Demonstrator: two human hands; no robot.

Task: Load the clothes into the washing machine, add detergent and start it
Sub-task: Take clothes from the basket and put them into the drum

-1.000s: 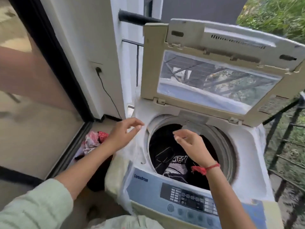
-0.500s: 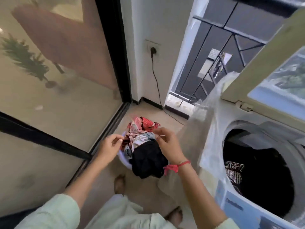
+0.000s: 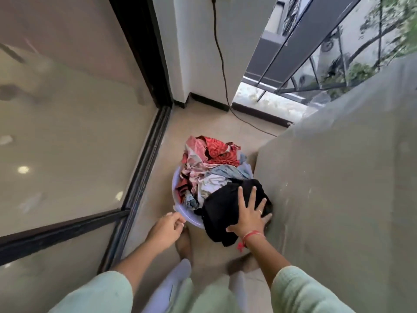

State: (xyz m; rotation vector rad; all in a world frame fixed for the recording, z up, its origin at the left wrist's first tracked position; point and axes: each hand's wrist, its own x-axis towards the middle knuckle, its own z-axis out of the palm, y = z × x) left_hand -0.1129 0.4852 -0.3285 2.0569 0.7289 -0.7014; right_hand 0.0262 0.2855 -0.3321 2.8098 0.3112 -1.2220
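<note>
- right hand, fingers spread, presses flat on a black garment atop the clothes.
- left hand, loosely curled and holding nothing, hangs just beside the rim of the basin.
- the basin of clothes sits on the floor, just beside the covered washer.

Home balcony turned laundry corner, folks: a tub heaped with clothes sits on the tiled floor right under the right grip. Left of the left grip runs a black-framed glass door, and beyond both a railing looks out on greenery.
</note>
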